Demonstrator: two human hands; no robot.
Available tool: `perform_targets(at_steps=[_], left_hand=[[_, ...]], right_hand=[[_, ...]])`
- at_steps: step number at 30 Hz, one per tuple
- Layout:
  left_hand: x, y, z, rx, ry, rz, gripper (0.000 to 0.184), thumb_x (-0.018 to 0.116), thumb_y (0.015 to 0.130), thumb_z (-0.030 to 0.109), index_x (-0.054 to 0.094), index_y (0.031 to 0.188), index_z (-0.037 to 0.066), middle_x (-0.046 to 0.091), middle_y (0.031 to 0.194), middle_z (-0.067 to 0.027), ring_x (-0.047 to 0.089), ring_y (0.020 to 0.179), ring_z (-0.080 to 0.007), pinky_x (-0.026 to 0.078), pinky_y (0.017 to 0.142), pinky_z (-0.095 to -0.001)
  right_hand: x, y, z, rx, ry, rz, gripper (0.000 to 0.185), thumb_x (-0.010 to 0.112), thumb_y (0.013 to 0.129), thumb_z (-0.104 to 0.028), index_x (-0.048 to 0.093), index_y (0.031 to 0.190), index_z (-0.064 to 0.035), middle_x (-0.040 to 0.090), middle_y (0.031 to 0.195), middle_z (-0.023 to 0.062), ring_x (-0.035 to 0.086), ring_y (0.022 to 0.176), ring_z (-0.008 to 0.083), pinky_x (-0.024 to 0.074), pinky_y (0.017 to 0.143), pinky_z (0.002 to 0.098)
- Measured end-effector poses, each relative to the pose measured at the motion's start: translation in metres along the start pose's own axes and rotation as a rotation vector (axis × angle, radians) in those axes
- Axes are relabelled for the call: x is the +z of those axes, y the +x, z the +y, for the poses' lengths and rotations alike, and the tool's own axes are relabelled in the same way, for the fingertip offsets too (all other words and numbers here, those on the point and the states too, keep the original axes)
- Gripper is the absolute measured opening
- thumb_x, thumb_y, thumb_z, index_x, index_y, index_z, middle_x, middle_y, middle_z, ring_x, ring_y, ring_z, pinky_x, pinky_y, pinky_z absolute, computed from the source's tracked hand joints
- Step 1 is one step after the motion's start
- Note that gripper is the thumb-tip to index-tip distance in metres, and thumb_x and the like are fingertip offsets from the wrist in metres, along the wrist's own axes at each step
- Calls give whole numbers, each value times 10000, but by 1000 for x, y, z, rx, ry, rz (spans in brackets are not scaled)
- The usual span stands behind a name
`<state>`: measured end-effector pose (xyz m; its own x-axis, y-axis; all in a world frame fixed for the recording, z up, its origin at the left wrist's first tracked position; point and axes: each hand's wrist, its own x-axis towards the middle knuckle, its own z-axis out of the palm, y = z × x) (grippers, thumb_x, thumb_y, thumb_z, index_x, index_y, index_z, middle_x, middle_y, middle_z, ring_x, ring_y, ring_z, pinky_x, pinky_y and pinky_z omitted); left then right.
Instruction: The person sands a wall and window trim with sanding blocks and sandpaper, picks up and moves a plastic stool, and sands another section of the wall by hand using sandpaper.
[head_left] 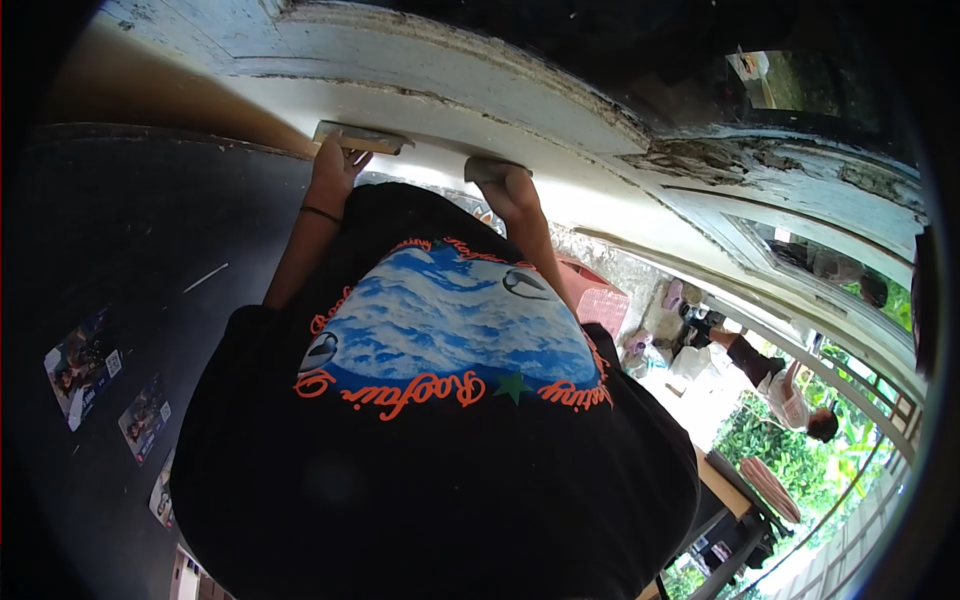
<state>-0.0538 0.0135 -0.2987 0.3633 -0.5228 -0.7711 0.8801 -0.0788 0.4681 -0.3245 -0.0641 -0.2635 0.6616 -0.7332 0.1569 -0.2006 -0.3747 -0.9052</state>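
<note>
My left hand (338, 165), with a dark band at its wrist, is at the long flat grey piece with a tan edge (365, 138). Its fingers curl at that edge. The piece lies close to a white panel (430, 120); I cannot make out exactly what it is. A little to the right, my right hand (512, 192) is closed on a smaller grey flat piece (490, 168), also near the panel. Its kind is unclear, and part of it is hidden by my fingers. My black printed shirt (450, 440) fills the middle of the view.
Weathered white woodwork with peeling paint (480, 55) runs along the top. A dark surface with posters (80, 370) is on the left. At right are a red box-like object (595, 295), another person (785, 395) who appears upside down, and greenery (760, 440).
</note>
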Motion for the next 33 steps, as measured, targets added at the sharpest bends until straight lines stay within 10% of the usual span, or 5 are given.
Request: perform_targets(at_steps=[2,3,28,33], left_hand=[[-5,-3,3,-39,45,-107,346,387,854,280,399,1089,25,467,1041,-133,453,1014,-267,369,889,-433],[-9,-1,6,-64,16,-135,346,410,846,292,413,1072,30,475,1018,-125,468,980,-258,375,880,-427],[45,-135,-64,-284,503,-816,471,528,814,336,427,1120,-7,502,1074,-94,481,997,-166,387,842,-293],[76,-158,-98,-292,974,-943,428,643,737,145,452,1096,11,536,991,-54,517,930,-155,419,800,-276]], right_hand=[[6,9,-68,677,1275,125,403,424,755,26,377,1155,-1,466,1106,138,477,1011,275,438,808,377],[0,9,-99,634,1310,-25,469,508,736,24,361,1180,-22,460,1122,123,474,1017,267,419,837,384],[1,-98,-119,672,635,123,341,586,780,-214,532,1008,34,576,909,68,518,835,133,398,755,259],[-21,-146,-119,812,570,266,315,580,786,-219,556,975,31,591,875,56,530,807,125,401,736,250]])
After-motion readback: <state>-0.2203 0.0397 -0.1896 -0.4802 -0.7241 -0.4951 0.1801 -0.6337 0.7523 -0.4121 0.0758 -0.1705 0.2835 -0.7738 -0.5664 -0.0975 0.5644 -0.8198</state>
